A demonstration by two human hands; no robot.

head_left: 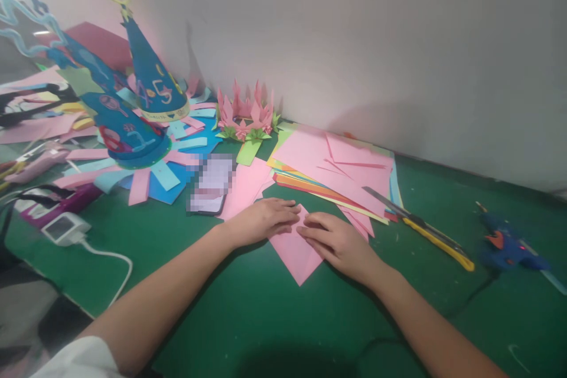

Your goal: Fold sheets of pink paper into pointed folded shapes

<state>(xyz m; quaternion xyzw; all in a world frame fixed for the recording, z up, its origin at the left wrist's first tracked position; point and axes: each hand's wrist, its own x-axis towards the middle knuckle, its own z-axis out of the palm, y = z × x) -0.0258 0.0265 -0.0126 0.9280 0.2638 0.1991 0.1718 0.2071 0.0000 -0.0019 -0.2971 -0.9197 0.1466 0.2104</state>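
Note:
A folded pink paper (pixel 296 253) lies on the green table (pixel 248 313) in front of me, one corner pointing toward me. My left hand (pixel 261 218) rests flat on its upper left edge, fingers stretched out and pressing down. From the right, my right hand (pixel 336 241) lies on the paper's upper right part with its fingers extended over the fold. The fingertips of both hands nearly meet at the paper's top.
A stack of coloured paper sheets (pixel 341 168) lies behind, with a yellow utility knife (pixel 425 230) beside it and a blue glue gun (pixel 509 248) at right. A pink paper flower (pixel 245 115), blue party hats (pixel 153 80), a phone (pixel 211 184) and a white charger (pixel 66 229) sit at left.

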